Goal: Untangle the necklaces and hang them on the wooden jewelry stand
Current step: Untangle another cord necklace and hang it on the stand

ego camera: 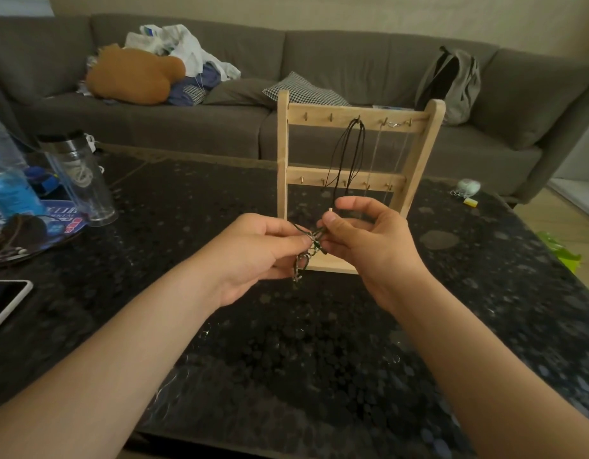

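Tangled necklaces [311, 241] held mid-air over dark table [286, 329], just in front of wooden jewelry stand [282, 154] at 12 o'clock. Left hand [253, 251] pinches the tangle from 9 o'clock, right hand [366, 241] pinches it from 3 o'clock. Black cord necklace [347, 150] and thin silver chain [391, 124] hang from stand's top row.

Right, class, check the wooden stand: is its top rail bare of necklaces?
No, a black cord necklace hangs from a middle hook on the top rail, and a thin silver chain hangs further right.
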`<move>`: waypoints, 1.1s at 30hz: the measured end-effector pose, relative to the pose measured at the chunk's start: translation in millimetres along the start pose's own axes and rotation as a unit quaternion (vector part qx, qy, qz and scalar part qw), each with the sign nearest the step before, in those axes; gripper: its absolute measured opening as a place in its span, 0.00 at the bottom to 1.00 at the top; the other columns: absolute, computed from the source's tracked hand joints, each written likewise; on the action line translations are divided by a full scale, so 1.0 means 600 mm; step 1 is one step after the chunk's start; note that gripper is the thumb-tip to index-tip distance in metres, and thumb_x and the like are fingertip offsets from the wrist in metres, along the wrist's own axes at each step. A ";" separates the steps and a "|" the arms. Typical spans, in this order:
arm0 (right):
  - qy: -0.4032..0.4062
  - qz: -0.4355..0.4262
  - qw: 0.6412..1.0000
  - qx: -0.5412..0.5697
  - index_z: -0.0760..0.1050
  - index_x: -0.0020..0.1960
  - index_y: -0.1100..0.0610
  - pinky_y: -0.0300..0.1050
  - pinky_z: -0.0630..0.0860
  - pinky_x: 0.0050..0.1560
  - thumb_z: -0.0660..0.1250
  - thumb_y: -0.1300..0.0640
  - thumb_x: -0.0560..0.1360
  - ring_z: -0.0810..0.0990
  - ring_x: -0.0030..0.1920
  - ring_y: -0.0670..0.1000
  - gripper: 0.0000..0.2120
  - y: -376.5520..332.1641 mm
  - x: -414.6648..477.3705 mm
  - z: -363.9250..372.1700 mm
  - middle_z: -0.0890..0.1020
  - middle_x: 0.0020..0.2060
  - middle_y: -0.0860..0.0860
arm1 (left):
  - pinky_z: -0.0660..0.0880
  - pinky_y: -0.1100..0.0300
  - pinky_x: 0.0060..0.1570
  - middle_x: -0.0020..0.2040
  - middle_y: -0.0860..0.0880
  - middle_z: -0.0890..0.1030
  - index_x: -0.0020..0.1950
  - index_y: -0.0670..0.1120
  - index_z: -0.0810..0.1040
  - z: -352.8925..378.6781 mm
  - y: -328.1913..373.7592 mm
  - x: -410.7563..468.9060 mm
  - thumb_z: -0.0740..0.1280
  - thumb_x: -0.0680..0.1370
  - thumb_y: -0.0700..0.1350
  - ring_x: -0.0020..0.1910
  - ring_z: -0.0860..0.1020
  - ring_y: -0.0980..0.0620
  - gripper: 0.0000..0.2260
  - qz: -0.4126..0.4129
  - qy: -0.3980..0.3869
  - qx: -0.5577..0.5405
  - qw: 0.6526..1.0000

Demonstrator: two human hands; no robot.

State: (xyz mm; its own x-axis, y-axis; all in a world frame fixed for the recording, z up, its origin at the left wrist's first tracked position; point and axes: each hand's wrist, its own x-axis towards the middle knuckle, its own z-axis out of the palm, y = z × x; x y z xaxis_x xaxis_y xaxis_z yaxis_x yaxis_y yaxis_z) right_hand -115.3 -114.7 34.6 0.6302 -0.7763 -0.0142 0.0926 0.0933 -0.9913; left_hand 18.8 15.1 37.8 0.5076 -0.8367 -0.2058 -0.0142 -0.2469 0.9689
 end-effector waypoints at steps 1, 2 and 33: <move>0.004 -0.004 1.000 -0.004 0.79 0.60 0.56 0.48 0.86 0.50 0.75 0.63 0.79 0.90 0.45 0.53 0.11 0.000 -0.001 0.000 0.90 0.44 0.55 | 0.84 0.47 0.62 0.53 0.45 0.90 0.58 0.45 0.88 0.000 -0.001 0.000 0.73 0.83 0.41 0.53 0.89 0.47 0.06 0.005 0.001 0.011 1.000; 0.007 -0.010 1.000 -0.012 0.80 0.59 0.56 0.48 0.87 0.51 0.75 0.62 0.79 0.90 0.45 0.52 0.10 0.001 -0.001 0.000 0.90 0.44 0.54 | 0.84 0.48 0.62 0.52 0.45 0.90 0.57 0.45 0.89 -0.001 -0.002 0.000 0.74 0.82 0.42 0.52 0.89 0.48 0.06 0.009 0.001 0.020 1.000; -0.102 0.129 0.982 0.098 0.76 0.50 0.59 0.63 0.79 0.65 0.62 0.55 0.79 0.80 0.58 0.61 0.08 0.000 -0.002 0.013 0.76 0.52 0.58 | 0.81 0.41 0.66 0.52 0.42 0.90 0.64 0.40 0.82 0.003 0.011 -0.001 0.64 0.86 0.42 0.52 0.90 0.44 0.11 -0.056 0.040 -0.052 0.996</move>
State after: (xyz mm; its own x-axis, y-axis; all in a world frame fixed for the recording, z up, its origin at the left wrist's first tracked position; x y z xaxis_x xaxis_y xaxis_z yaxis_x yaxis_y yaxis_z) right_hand -109.7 -108.9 35.5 0.7913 -0.5726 -0.2144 0.0445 0.4038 -0.9138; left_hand 16.9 12.9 44.1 0.5678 -0.7643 -0.3057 0.1337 -0.2808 0.9504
